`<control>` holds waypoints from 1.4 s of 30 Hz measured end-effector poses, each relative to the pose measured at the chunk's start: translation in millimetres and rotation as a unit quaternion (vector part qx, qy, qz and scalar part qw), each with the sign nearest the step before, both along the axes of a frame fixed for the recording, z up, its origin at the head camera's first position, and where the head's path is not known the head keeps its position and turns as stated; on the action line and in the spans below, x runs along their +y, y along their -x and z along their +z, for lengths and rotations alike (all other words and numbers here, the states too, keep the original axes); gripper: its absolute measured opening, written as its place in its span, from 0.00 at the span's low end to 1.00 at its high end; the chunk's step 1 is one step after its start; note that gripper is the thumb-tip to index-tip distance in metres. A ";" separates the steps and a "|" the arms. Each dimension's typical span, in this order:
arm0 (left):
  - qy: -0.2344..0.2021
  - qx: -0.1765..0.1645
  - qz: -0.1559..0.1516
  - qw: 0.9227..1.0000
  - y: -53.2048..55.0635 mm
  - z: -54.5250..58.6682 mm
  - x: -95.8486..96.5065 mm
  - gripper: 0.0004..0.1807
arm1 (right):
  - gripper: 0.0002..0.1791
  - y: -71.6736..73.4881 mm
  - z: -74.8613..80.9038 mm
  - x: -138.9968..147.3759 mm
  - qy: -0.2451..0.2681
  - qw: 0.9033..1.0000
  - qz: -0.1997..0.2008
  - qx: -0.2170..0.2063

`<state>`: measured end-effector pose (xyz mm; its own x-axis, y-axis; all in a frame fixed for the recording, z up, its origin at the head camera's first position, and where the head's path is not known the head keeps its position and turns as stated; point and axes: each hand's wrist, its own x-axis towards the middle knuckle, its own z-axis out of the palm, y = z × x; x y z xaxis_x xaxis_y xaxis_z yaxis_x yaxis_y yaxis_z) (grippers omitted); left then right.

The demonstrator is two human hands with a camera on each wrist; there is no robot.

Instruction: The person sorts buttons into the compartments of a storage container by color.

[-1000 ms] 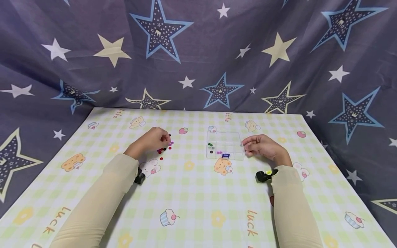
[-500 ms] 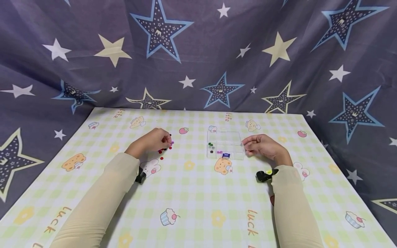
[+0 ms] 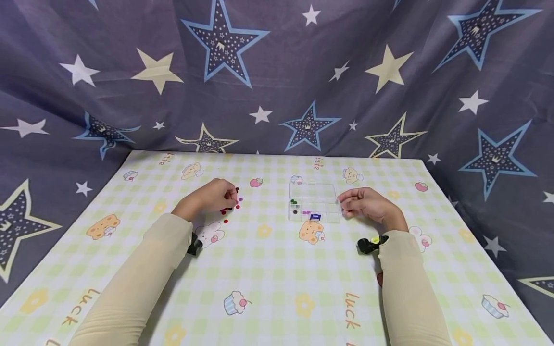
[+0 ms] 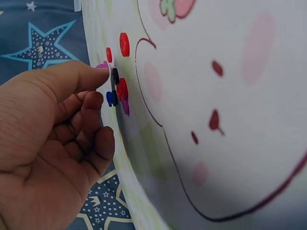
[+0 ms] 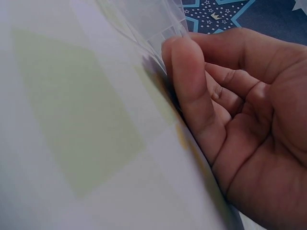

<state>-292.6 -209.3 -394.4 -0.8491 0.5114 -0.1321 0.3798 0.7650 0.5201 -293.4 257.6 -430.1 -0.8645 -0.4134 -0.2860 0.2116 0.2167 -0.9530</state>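
Note:
My left hand (image 3: pixel 220 195) reaches down to a loose group of small round buttons, fingers curled, thumb tip right at them. In the left wrist view a purple button (image 4: pixel 101 65) shows behind the thumb, with red (image 4: pixel 124 44), black (image 4: pixel 115 75) and blue (image 4: pixel 110 98) buttons beside it. I cannot tell whether the left fingertips grip one. My right hand (image 3: pixel 368 205) holds the right edge of a clear compartment box (image 3: pixel 331 211) between thumb and fingers. Its lid (image 3: pixel 311 191) stands open at the back. Green (image 3: pixel 293 202), black (image 3: pixel 295 212) and purple buttons (image 3: pixel 306 212) lie in separate compartments.
A blue label (image 3: pixel 315 217) is on the box's front. A single red button (image 3: pixel 226 221) lies nearer than the group. The patterned tablecloth (image 3: pixel 268 269) covers the table, and a star-print curtain (image 3: pixel 277 72) hangs behind it.
The left hand shifts slightly over the buttons, right and then back left. The right hand and the box stay where they were.

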 end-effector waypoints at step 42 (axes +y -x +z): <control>-0.029 0.115 -0.087 0.989 -2.8 21.4 81.3 0.04 | 0.21 -1.5 2.4 0.5 0.028 0.999 0.019 -0.006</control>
